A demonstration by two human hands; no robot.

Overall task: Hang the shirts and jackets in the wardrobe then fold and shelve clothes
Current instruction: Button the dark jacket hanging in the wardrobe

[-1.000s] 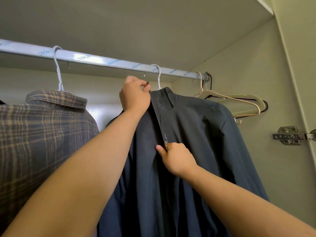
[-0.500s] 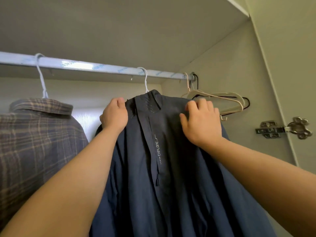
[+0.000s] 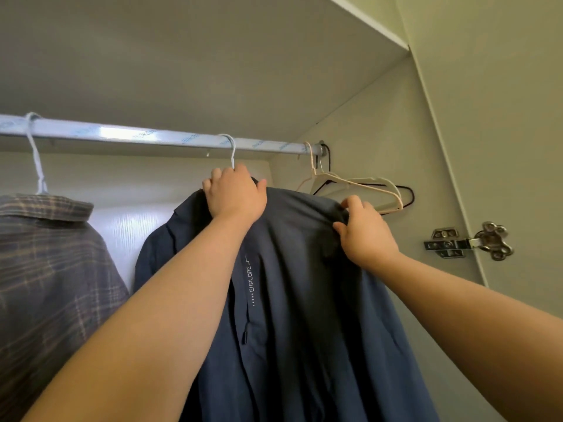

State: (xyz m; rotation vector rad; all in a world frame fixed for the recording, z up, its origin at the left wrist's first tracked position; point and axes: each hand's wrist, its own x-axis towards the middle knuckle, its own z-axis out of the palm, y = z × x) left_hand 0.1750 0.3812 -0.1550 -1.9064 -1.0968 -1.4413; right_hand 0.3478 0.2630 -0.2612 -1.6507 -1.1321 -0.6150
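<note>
Navy jacket (image 3: 304,284), collar hidden under gripping left hand (image 3: 236,194), right hand (image 3: 365,236) pinching its shoulder, hem cut off

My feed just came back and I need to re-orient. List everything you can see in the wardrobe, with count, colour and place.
rail: 1, silver with blue print, across the wardrobe top.
plaid shirt: 1, grey-brown, hung on the rail at left.
jacket: 1, navy, hung mid-rail.
white hangers: 2, one carrying the shirt, one the jacket.
empty hangers: apparently 3 (beige, white, black), bunched at the rail's right end.
hinge: 1, metal, on the right side wall.
left grip: 1, holds the jacket's collar just below its hanger hook.
right grip: 1, pinches the jacket shoulder nearest the empty hangers.
</note>
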